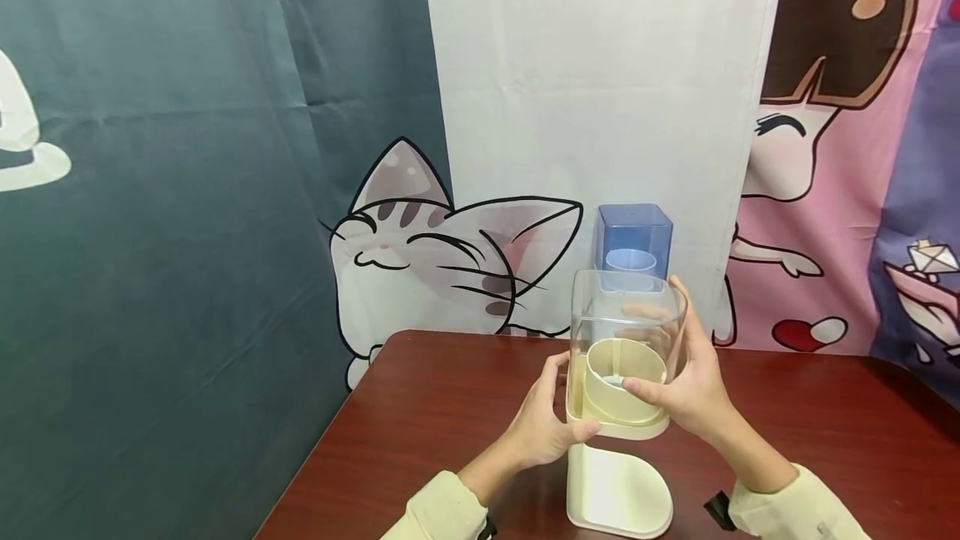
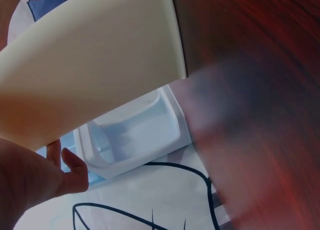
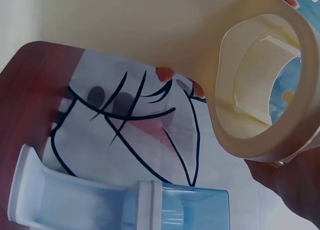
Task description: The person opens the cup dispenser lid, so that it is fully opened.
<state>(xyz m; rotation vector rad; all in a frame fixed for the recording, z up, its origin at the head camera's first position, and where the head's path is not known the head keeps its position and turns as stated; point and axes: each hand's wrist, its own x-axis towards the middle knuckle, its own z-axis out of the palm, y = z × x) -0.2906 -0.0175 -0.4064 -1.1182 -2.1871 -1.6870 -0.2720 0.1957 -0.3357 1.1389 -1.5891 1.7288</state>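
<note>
Both hands hold a cream gravity pet feeder with a clear tank (image 1: 626,298) on top. My left hand (image 1: 536,423) grips its lower left side, with the thumb at the front of the cream collar. On the right, my right hand (image 1: 697,382) curls round the tank's side, its thumb on the front. A cream round cup (image 1: 626,402) shows through the clear wall. Below is the feeder's cream tray (image 1: 621,490). In the right wrist view, a round opening shows in the cream ring (image 3: 227,132). A smooth cream panel (image 2: 100,65) fills much of the left wrist view.
A second feeder with a blue tank (image 1: 636,232) stands at the back of the brown table (image 1: 450,407), behind the held one. Its white tray (image 2: 135,130) shows in the left wrist view. Printed cloths (image 1: 600,65) hang behind and to the left of the table.
</note>
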